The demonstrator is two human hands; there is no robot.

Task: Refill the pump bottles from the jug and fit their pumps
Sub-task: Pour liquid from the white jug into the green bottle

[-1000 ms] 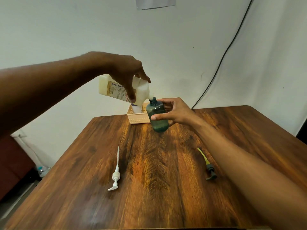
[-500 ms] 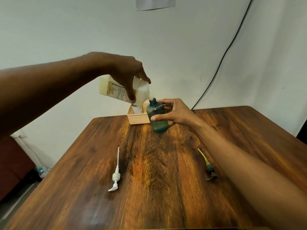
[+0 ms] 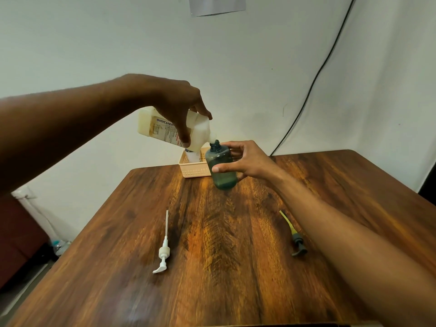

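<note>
Left hand [image 3: 179,107] up high, arm stretched out from the left, fingers and thumb wrapped over the white plastic jug with the printed label [image 3: 200,132]. The jug is tipped spout-down, and its spout sits right at the open neck of the translucent dark-green bottle [image 3: 221,172]. Right hand [image 3: 251,161] reaches in from the right, thumb across the front of that bottle and fingers curled behind it, holding it steady. The bottle stands on the brown wooden surface [image 3: 212,267] close to the far edge, just beside the pale peach plastic basket [image 3: 194,171], which holds a white bottle [image 3: 192,156]. I can't tell whether liquid is flowing.

Nearer the front, the white pump with its long dip tube [image 3: 163,253] lies left of centre. The dark pump with a yellow tube [image 3: 296,241] lies to the right, beside the right forearm.

Against half a second ago, nothing much has shifted: same tilt on the jug, same grip on the bottle, both pumps where they were.
</note>
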